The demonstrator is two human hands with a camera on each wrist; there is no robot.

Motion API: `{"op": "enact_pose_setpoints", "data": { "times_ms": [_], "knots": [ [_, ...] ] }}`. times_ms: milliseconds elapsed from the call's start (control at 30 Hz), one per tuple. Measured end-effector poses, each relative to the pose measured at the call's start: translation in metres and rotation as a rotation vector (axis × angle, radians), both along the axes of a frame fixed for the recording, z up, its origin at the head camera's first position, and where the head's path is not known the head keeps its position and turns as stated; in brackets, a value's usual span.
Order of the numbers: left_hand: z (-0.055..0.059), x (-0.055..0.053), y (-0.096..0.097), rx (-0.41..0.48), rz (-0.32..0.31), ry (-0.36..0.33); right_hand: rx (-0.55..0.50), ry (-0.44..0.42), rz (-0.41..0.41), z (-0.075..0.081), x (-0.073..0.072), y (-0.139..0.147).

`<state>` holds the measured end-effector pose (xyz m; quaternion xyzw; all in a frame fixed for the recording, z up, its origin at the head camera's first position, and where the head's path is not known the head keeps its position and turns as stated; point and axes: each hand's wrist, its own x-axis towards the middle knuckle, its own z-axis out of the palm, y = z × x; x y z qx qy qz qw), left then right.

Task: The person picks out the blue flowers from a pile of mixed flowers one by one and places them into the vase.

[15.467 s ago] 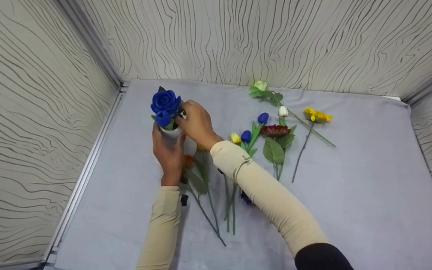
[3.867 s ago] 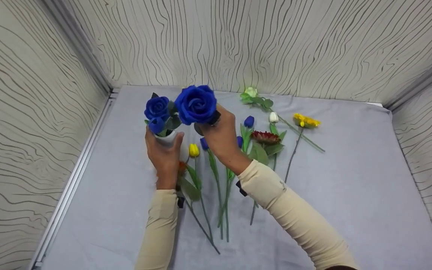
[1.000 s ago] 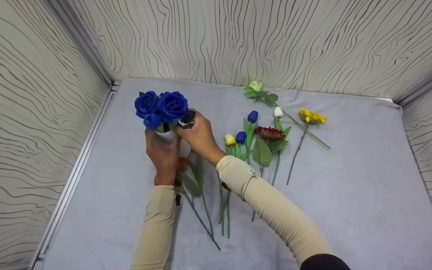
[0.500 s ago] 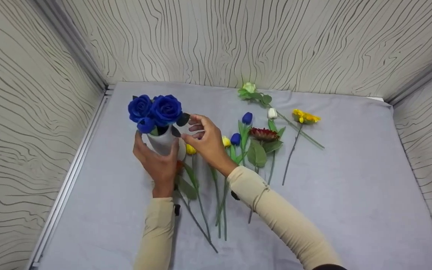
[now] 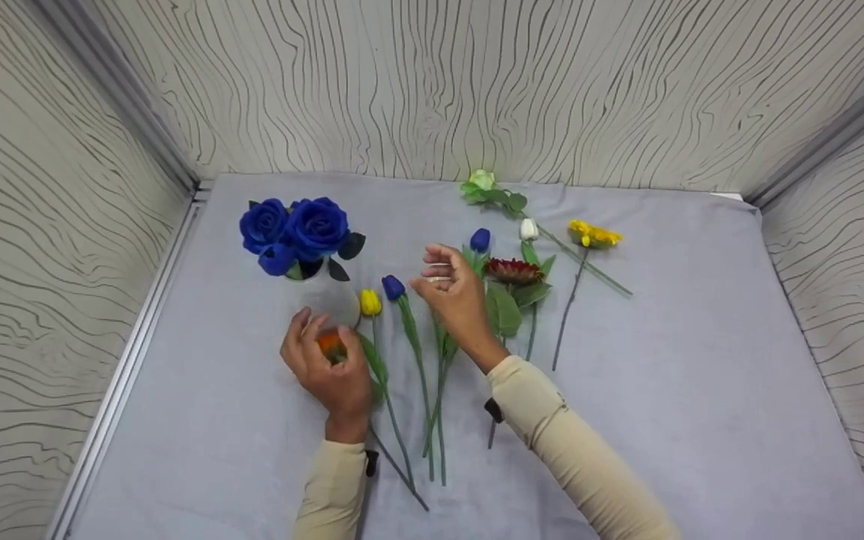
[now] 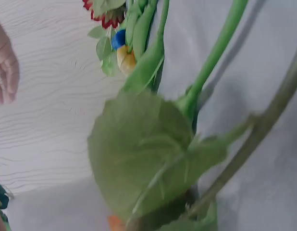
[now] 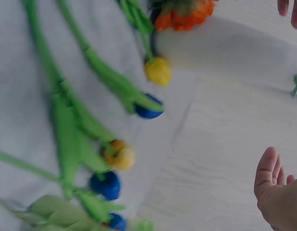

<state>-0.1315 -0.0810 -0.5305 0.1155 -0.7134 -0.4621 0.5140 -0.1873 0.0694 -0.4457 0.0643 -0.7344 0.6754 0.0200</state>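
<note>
A white vase [image 5: 323,300] stands at the back left in the head view, holding two large blue roses [image 5: 317,226] and a smaller blue bloom [image 5: 276,259]. In front of it my left hand [image 5: 331,371] hovers with fingers loosely bent and nothing held, over an orange flower [image 5: 332,345]. That flower's broad green leaf [image 6: 139,149] fills the middle of the left wrist view. My right hand [image 5: 463,304] hangs empty, fingers relaxed, between a blue tulip [image 5: 393,287] and a dark red flower [image 5: 514,271]. Beside the orange flower lies a yellow tulip [image 5: 370,302].
Toward the back lie a pale green rose [image 5: 482,180], a white tulip [image 5: 529,229] and another blue tulip [image 5: 480,240]. A yellow flower [image 5: 594,234] lies to the right. Patterned panels [image 5: 402,90] enclose the cloth-covered table [image 5: 664,420].
A large blue rose has joined the flowers in the vase. My left hand has let go of the vase and drawn back; my right hand has released the rose and moved right.
</note>
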Motion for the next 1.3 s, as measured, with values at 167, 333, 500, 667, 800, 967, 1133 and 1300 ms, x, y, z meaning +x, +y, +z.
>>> {"op": "enact_pose_setpoints", "data": {
  "times_ms": [167,333,500,667,800,967,1133,1300],
  "knots": [
    [-0.005,0.005,0.008,-0.044,-0.039,-0.079,-0.013,-0.069,-0.084,-0.036,-0.011,0.018],
    [-0.015,0.011,0.024,-0.119,-0.111,-0.209,0.025,-0.133,-0.158,-0.062,-0.013,0.033],
    [-0.026,0.016,0.042,-0.171,-0.169,-0.356,0.143,-0.148,-0.212,-0.086,-0.011,0.046],
    [-0.035,0.022,0.06,-0.227,-0.263,-0.506,0.212,-0.18,-0.227,-0.106,-0.01,0.054],
    [-0.04,0.027,0.072,-0.247,-0.348,-0.615,0.266,-0.211,-0.212,-0.113,-0.008,0.056],
    [-0.045,0.033,0.08,-0.318,-0.4,-0.746,0.311,-0.245,-0.171,-0.117,-0.007,0.054],
    [-0.049,0.038,0.084,-0.409,-0.42,-0.821,0.41,-0.242,-0.115,-0.12,-0.008,0.046],
    [-0.054,0.043,0.087,-0.468,-0.458,-0.837,0.524,-0.237,-0.108,-0.124,-0.01,0.041]
  ]
}}
